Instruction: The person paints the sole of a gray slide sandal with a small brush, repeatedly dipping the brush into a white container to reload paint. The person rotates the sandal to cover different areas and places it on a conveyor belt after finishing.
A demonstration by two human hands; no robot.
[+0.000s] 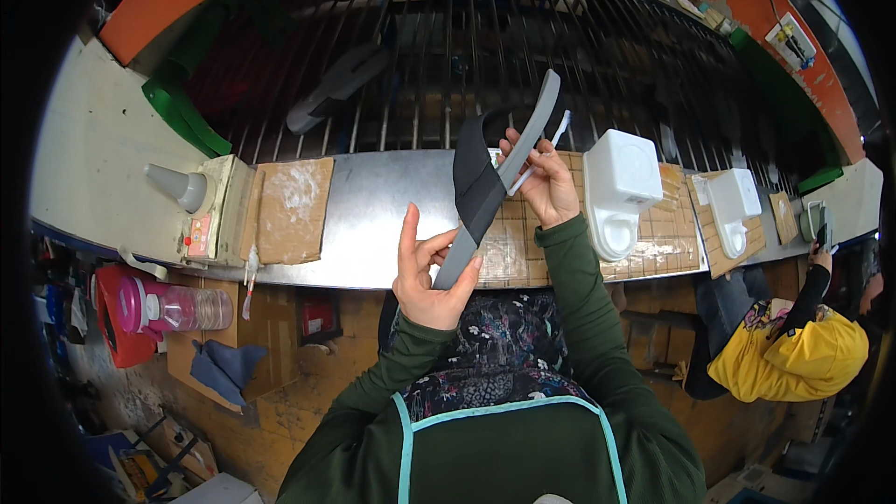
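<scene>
A slide sandal (539, 121) with a grey sole and black strap is raised above the workbench, tilted on its side. My left hand (427, 291) grips its lower end between thumb and fingers, the index finger pointing up. Near the sandal's middle, my right hand (553, 191) holds a thin white brush (559, 133), much like a toothbrush, pinched by the fingers. Those fingertips also reach behind the sole, partly hidden by it. Right of this hand stands a white plastic container (621, 168) with a small round cup at its front.
Beyond the steel benchtop (373, 191) runs a rack of metal bars carrying another grey sandal (341, 84). Cardboard (294, 205) and a grey cone (177, 189) lie left. A pink-topped bottle (191, 308) is below. A person in yellow (793, 350) sits right, near a second white container (733, 205).
</scene>
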